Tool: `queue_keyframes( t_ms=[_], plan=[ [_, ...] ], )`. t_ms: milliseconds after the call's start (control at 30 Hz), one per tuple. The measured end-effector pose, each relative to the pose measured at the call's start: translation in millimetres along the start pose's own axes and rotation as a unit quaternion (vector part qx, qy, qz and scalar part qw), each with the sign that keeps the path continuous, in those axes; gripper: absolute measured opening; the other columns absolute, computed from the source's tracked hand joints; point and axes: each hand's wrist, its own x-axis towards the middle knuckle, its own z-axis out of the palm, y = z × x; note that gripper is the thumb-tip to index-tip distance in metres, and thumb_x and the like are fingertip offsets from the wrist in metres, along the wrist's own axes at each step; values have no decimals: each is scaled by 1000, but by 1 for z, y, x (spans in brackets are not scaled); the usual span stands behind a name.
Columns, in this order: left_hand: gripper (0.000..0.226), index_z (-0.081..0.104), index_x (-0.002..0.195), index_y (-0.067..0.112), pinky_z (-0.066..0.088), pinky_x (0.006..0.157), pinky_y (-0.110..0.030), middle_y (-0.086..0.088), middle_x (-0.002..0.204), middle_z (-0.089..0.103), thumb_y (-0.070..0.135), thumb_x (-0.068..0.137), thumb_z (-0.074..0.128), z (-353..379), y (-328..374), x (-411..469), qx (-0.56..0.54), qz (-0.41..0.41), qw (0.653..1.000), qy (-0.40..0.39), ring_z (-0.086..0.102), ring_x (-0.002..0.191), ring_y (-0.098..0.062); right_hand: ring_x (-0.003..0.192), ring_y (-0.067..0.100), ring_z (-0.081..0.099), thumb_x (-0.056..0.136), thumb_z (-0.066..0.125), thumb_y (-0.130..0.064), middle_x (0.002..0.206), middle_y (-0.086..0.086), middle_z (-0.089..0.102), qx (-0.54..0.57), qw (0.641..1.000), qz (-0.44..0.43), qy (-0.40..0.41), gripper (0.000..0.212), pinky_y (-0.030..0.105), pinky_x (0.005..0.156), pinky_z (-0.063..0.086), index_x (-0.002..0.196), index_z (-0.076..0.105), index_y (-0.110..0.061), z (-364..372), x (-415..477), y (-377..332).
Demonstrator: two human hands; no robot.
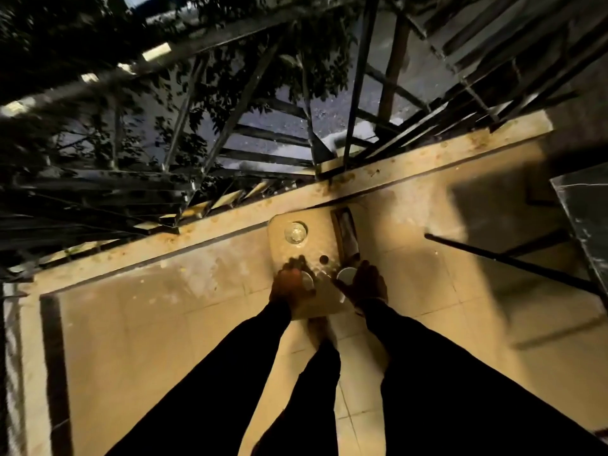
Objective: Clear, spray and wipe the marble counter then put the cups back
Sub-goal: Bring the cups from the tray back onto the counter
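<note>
Basically a top-down view at night: small marble desk [316,225] with rounded corners, yellow-lit, sitting against the stained balcony ledge [394,166] at 12 o'clock. Both hands are on cups at the desk's near end. Left hand [291,286] is curled over a white cup [308,280], fingers wrapped over its top, gripping it. Right hand [365,284] is closed round the side of a second white cup [346,275], rim visible at 9 o'clock of the palm. The two cups are near each other but apart. A clear glass [295,232] stands upright at 12 o'clock of the left hand, near the desk's far left corner. A small dark round object [324,259] lies between the glass and the cups; can't tell what it is. A slot or tray with something pale in it [345,232] runs along the desk's 3 o'clock edge; too blurred to identify. Desk surface looks mottled, possibly wet. Beige tiled floor [164,340] below, with a dark border strip at 9 o'clock. Black metal railing [358,80] beyond the ledge, foliage [98,37] and the street seen through it. Dark marble slab [585,218] at 3 o'clock edge of the frame. Both sleeves black; a bare foot [320,330] under the desk's near edge.
</note>
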Motion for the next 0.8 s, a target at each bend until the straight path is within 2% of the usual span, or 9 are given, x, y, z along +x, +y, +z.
queue_keyframes(
  t_ms=[133, 267, 367, 467, 567, 600, 733, 800],
  plan=[
    [76, 56, 124, 14, 51, 87, -36, -7, 119, 62, 41, 57, 81, 9, 2, 4, 41, 4, 999, 11, 62, 105, -29, 129, 37, 43, 78, 69, -56, 139, 20, 42, 14, 999, 26, -16, 93, 43, 105, 38, 143, 30, -3, 14, 12, 0],
    [76, 48, 139, 12, 42, 101, -33, -8, 136, 55, 31, 71, 78, 7, 6, -5, 54, 17, 998, 16, 54, 125, -28, 128, 35, 45, 77, 72, -52, 138, 19, 44, -3, 999, 29, -19, 86, 39, 105, 37, 139, 35, -4, 16, 14, 1],
    [71, 56, 129, 11, 48, 85, -35, -11, 118, 64, 41, 68, 78, -4, 9, -21, 28, -10, 999, 33, 62, 106, -31, 136, 34, 37, 74, 74, -53, 146, 19, 37, -17, 998, 28, -52, 95, 38, 111, 33, 146, 31, -6, 1, -3, 6],
    [62, 71, 94, 4, 48, 71, -30, -16, 90, 71, 49, 53, 79, -24, 24, -42, -25, -4, 999, 45, 65, 80, -24, 127, 31, 50, 65, 77, -60, 136, 16, 53, -18, 999, 24, -31, 93, 35, 104, 43, 136, 47, -9, -37, -32, 14],
    [86, 70, 83, 13, 55, 68, -30, -5, 79, 71, 86, 37, 69, -29, 43, -56, -60, 14, 997, 36, 69, 75, -22, 123, 29, 54, 58, 82, -58, 131, 12, 57, 26, 999, 31, -6, 91, 36, 104, 46, 132, 53, -13, -90, -66, 34],
    [89, 67, 83, 14, 55, 65, -29, -1, 78, 70, 89, 34, 68, -29, 50, -57, -69, 11, 997, 31, 69, 75, -20, 123, 29, 53, 59, 84, -55, 132, 12, 56, 40, 999, 31, 1, 90, 36, 104, 46, 132, 53, -13, -106, -76, 39],
    [63, 58, 88, 13, 48, 65, -24, 3, 83, 64, 47, 47, 91, -66, 146, -100, -85, 44, 995, 38, 66, 81, -17, 123, 33, 50, 63, 84, -52, 133, 13, 52, 54, 997, 17, 50, 86, 36, 101, 45, 133, 50, -15, -171, -115, 66],
    [63, 57, 84, 17, 54, 74, -29, 1, 87, 65, 52, 42, 89, -73, 194, -116, -121, 74, 989, 34, 66, 86, -18, 121, 34, 51, 63, 83, -52, 132, 14, 54, 56, 994, 5, 89, 89, 36, 97, 45, 134, 47, -12, -202, -132, 86]
  ],
)
